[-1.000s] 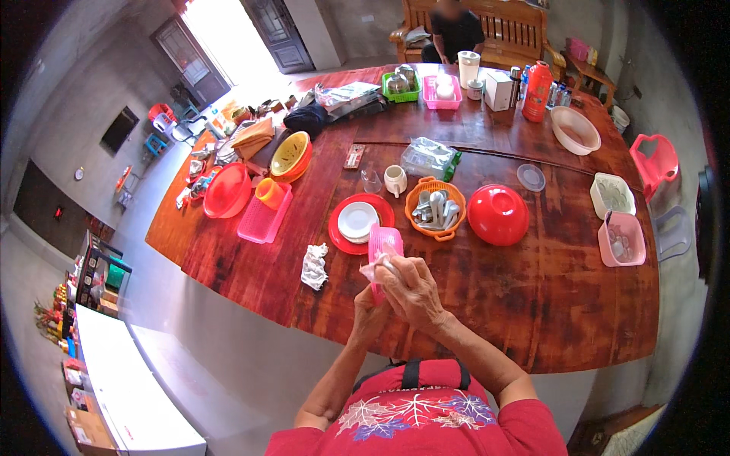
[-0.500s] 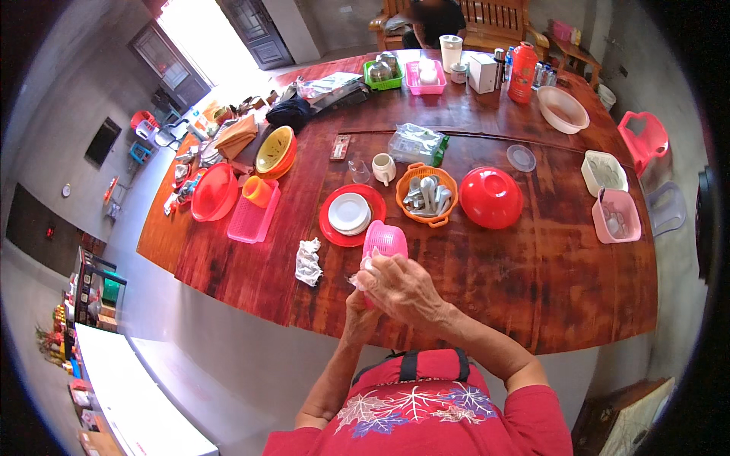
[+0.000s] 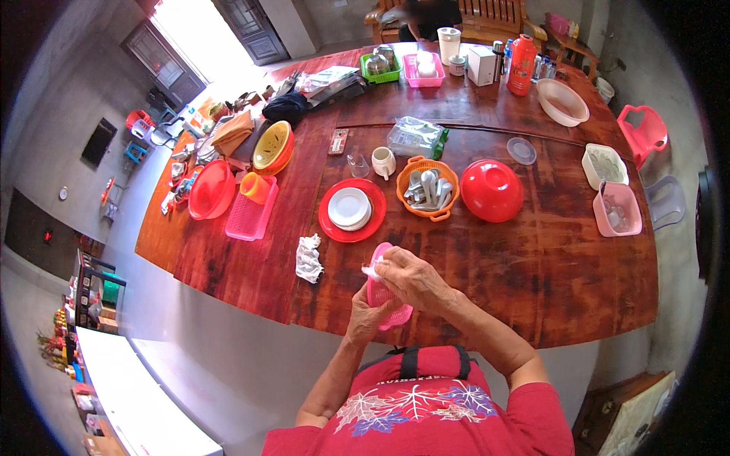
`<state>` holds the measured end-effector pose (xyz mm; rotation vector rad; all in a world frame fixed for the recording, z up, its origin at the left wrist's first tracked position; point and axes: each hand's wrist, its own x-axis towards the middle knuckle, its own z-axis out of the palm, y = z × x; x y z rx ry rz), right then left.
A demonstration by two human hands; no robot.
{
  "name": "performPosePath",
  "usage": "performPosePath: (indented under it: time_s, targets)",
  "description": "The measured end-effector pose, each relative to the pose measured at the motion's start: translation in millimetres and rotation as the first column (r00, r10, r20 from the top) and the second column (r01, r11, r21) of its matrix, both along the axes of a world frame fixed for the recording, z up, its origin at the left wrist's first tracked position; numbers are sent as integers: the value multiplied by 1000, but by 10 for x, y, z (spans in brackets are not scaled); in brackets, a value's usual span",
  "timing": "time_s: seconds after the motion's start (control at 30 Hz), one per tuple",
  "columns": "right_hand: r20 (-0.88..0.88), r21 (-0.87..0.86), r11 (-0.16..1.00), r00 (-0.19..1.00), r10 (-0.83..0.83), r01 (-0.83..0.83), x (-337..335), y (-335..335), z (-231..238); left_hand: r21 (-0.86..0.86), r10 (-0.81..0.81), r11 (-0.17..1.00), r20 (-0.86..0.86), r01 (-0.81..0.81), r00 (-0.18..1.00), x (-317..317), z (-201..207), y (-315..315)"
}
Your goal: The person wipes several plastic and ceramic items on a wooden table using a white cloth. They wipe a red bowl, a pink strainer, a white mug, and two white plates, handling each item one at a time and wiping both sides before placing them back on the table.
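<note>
My left hand (image 3: 366,315) grips a small pink plastic basket (image 3: 396,316) by its side, tilted on edge above the table's front edge. My right hand (image 3: 414,283) pinches a white tissue (image 3: 371,271) against the basket's upper rim. Just left of the hands lies a crumpled white tissue (image 3: 309,259). Beyond them is a red plate (image 3: 330,223) bearing stacked small white plates (image 3: 349,205). An orange basket (image 3: 432,215) of spoons and an upturned red bowl (image 3: 492,195) sit farther to the right.
A white mug (image 3: 383,163) and a clear glass (image 3: 357,166) stand past the plates. Pink and red tubs (image 3: 212,190) crowd the left side. At the right edge are two small basins (image 3: 617,210). A red thermos (image 3: 521,67) stands at the back; a person (image 3: 433,19) sits beyond.
The pink basket has turned and come lower, nearer my body, showing its perforated side. My right hand and tissue have shifted slightly right along the rim; my left hand has moved slightly.
</note>
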<state>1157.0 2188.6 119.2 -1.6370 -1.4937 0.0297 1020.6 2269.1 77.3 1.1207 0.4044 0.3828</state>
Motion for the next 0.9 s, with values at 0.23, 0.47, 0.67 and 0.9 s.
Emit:
performPosePath:
  time_s: [0.23, 0.47, 0.67, 0.9]
  targets:
    - [-413, -94, 995, 908, -73, 37, 502, 39, 77, 184, -107, 976, -51, 114, 993, -117, 187, -46]
    - [-11, 26, 981, 981, -192, 193, 187, 92, 25, 167, -31, 985, -18, 34, 999, -49, 68, 16]
    - [355, 123, 988, 926, -130, 92, -138, -54, 215, 81, 16, 996, 64, -21, 998, -30, 63, 83]
    - [-837, 52, 972, 520, 168, -230, 683, -16, -54, 207, -122, 970, -33, 126, 992, -82, 162, -42]
